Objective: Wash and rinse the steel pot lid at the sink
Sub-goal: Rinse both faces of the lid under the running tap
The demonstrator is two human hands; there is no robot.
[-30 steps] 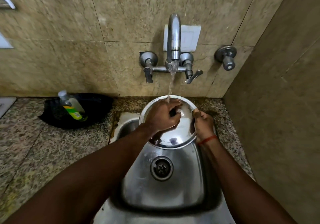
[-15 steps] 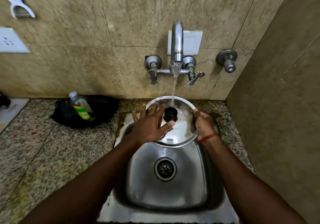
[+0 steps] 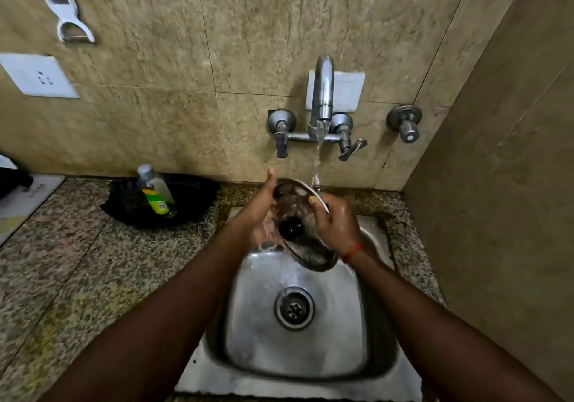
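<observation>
The steel pot lid [image 3: 293, 204] with a black knob [image 3: 289, 228] stands tilted on edge over the back of the steel sink [image 3: 298, 352]. Its knob side faces left. Water from the tap [image 3: 323, 91] falls onto its top rim. My right hand [image 3: 337, 223] grips the lid's rim from the right, thumb on the edge. My left hand [image 3: 259, 212] is flat and open against the lid's left face, fingers pointing up, with water running over it.
A soap bottle [image 3: 157, 192] leans in a black pan [image 3: 167, 206] on the granite counter [image 3: 77, 262] left of the sink. A peeler [image 3: 65, 10] and a socket [image 3: 38, 75] are on the tiled wall. A side wall stands close on the right.
The lid has been tipped from lying nearly flat to standing on edge, knob side to the left. My left hand moved from over the knob to flat against the lid's face.
</observation>
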